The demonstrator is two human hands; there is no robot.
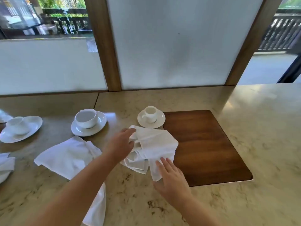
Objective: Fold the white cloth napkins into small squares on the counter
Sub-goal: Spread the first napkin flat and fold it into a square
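A rumpled white napkin (156,144) lies mid-counter, its right edge overlapping a wooden inset. My left hand (121,144) grips the napkin's left side, fingers curled into its folds. My right hand (171,176) presses flat on the napkin's near corner, fingers spread. A second white napkin (68,157) lies loosely spread to the left, partly under my left forearm. More white cloth (96,209) hangs below that forearm at the near edge. Another napkin (5,165) shows at the far left edge.
A small cup on a saucer (151,118) stands just behind the napkin. A wider cup and saucer (88,122) sits to the left, another (21,128) further left. The wooden inset (203,147) fills the right middle of the marble counter (260,144). Frosted panels rise behind.
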